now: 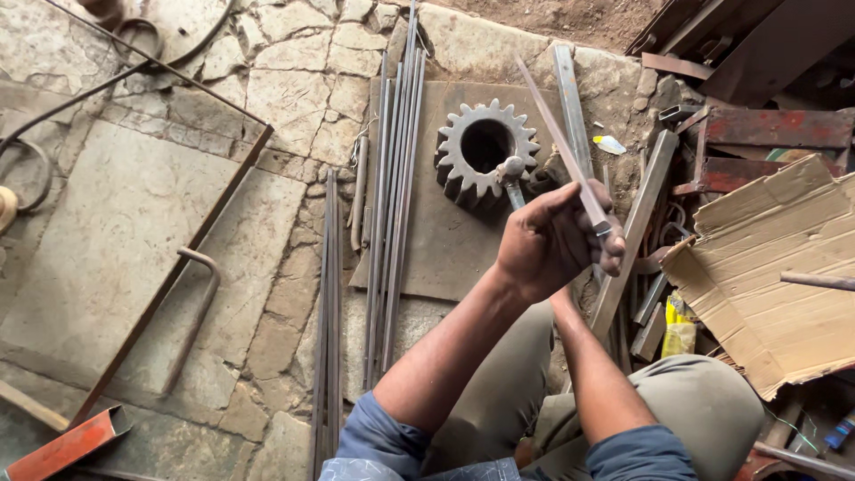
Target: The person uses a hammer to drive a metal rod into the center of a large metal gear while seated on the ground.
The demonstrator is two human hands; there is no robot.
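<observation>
In the head view, right of the frame's centre, the left hand (545, 239) is closed in a fist around a thin flat metal strip (559, 142) that slants up and to the left above the knuckles; the right hand (611, 252) sits mostly hidden behind the left, its fingers curled at the strip's lower end, though whether it truly grips I cannot tell; the strip looks stiff, light and hard-edged, probably best held low near its end as now, where both hands meet; just beyond the hands a large toothed gear (485, 151) rests on a dark steel plate (445, 240) on the cracked stone floor (134, 223); a bundle of long thin rods (392, 178) lies left of the gear; torn cardboard (766, 267) lies at the right edge; a bent bar (198, 312) lies lower left.
</observation>
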